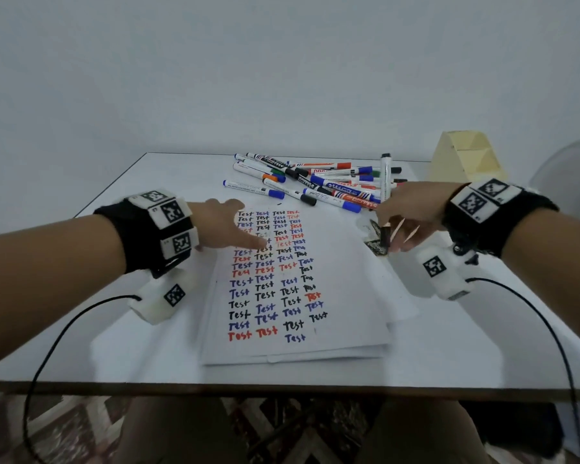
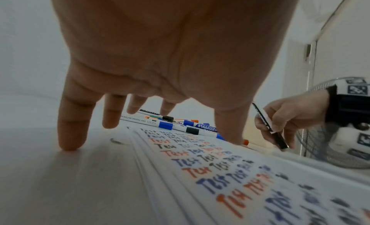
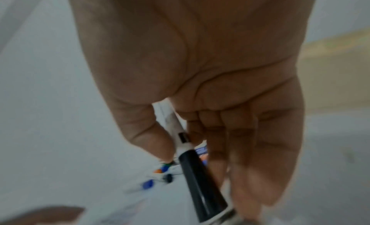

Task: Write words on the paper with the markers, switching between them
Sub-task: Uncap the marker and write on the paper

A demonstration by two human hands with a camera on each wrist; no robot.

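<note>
A stack of white paper [image 1: 342,296] [image 2: 236,151] covered with rows of "Test" in black, blue and red lies mid-table. My left hand [image 1: 228,226] [image 2: 160,79] has straight, spread fingers; its thumb presses the paper's top left part. Right of the paper, my right hand [image 1: 406,216] [image 3: 200,86] grips a white marker with a black cap [image 1: 384,234] [image 2: 270,127] [image 3: 198,177], cap end pointing down near the table. A pile of markers [image 1: 315,182] [image 2: 180,125] with blue, black, orange and green caps lies behind the paper.
A pale yellow holder [image 1: 466,159] stands at the back right corner. The white table [image 1: 154,349] ends at a dark front edge near my knees. Black cables run from both wrist cameras. A fan [image 2: 330,133] shows right of the table in the left wrist view.
</note>
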